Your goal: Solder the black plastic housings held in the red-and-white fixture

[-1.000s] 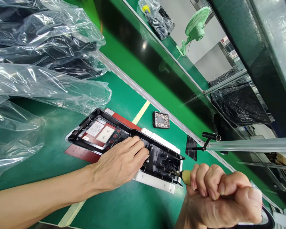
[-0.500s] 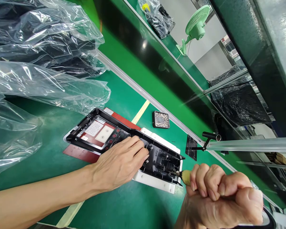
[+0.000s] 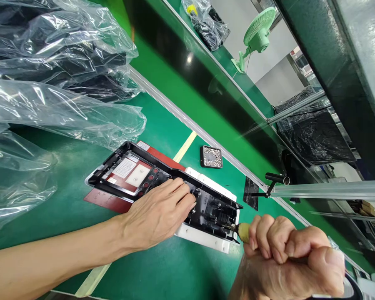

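Observation:
A long black plastic housing lies with its inside facing up on a white fixture and a red board. My left hand rests over its middle, fingers bent together and tips down inside it; what lies under them is hidden. My right hand is wrapped round a screwdriver with a yellowish front end. The driver's metal tip reaches into the right end of the housing, among dark inner parts. The exact contact point is too small to make out.
A small black tray of screws stands behind the housing. Clear plastic bags with dark contents fill the left side. A metal rail runs along the back of the green table. A metal post juts in from the right.
Almost nothing differs. Both hands keep their places, with the screwdriver tip still in the right end of the housing; the whole view has shifted very slightly.

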`<state>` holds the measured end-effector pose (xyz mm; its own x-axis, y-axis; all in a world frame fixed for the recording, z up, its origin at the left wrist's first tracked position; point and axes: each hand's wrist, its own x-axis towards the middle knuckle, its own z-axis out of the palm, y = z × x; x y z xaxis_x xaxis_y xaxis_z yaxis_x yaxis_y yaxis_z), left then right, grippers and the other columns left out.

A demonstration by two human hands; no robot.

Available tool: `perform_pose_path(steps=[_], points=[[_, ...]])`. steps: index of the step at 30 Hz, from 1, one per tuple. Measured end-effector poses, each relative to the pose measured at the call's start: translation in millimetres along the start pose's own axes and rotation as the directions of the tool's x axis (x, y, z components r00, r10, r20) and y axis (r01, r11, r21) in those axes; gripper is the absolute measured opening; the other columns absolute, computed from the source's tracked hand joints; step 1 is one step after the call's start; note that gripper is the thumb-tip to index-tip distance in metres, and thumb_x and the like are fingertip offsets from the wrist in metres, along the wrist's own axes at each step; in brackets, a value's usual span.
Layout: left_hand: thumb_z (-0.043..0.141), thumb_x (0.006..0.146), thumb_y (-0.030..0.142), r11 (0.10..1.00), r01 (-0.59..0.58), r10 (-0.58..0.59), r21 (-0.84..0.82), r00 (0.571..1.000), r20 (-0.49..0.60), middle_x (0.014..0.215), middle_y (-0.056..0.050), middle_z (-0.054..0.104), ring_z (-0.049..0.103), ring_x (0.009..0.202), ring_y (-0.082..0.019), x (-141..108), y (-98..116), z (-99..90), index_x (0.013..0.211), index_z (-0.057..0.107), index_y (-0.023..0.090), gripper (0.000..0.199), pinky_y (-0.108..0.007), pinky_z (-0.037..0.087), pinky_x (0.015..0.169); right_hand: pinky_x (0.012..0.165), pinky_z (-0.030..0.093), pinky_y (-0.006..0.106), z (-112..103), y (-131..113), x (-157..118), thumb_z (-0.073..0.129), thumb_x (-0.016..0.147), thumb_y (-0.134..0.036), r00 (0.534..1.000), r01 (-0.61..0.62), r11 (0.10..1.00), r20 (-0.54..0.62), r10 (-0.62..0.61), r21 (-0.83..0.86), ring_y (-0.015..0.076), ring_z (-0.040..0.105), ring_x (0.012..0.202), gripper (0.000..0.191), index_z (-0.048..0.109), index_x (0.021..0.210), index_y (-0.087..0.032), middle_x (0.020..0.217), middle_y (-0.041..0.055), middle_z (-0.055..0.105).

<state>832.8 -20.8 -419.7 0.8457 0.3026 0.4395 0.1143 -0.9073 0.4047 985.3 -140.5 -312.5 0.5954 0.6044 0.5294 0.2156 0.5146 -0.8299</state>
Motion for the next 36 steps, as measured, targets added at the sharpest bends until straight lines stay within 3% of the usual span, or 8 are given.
perform_pose_path(steps=[36], points=[[0.051, 0.096, 0.013, 1.000, -0.007, 0.007, 0.004, 1.000, 0.004, 0.085, -0.005, 0.056, 0.047, 0.082, -0.022, -1.3, -0.4, 0.8, 0.091, 0.063, 0.018, 0.014, -0.039, 0.043, 0.074, 0.031, 0.038, 0.019, -7.5, 2.2, -5.7, 0.028, 0.094, -0.027, 0.999, -0.031, 0.999, -0.018, 0.031, 0.022, 0.0073, 0.034, 0.037, 0.035, 0.055, 0.072, -0.020, 0.051, -0.0063, 0.034]])
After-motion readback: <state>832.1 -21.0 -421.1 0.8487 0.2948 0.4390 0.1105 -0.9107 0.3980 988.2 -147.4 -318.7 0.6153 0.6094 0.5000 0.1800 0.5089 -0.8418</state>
